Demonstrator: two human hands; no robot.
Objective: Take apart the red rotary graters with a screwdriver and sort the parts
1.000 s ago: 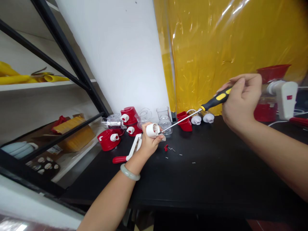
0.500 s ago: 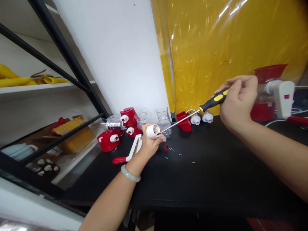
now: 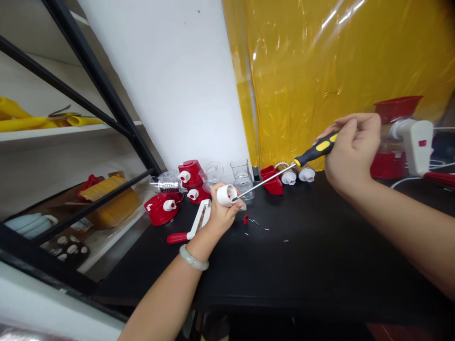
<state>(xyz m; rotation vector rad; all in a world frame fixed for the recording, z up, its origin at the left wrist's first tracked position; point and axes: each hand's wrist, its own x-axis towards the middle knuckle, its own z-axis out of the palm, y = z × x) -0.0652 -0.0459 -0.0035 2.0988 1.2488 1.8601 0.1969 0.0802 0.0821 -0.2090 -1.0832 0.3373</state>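
Note:
My left hand is closed around a white round plastic part, its hollow end turned toward the right. Into that opening reaches the tip of a screwdriver with a black and yellow handle and a long steel shaft. My right hand grips the handle from above, and the tool slants down to the left. Whether the tip sits on a screw is hidden inside the part. Below the left hand, a small red piece and several loose screws lie on the black table.
Beside the left forearm lies a white crank with a red handle. Red bases and clear plastic pieces stand along the wall. A red chute and grater drums are further right, then an assembled grater. Black-framed shelving borders the left.
Both hands hold nearly the same pose, with the screwdriver tip still in the white part. The whole view has shifted very slightly.

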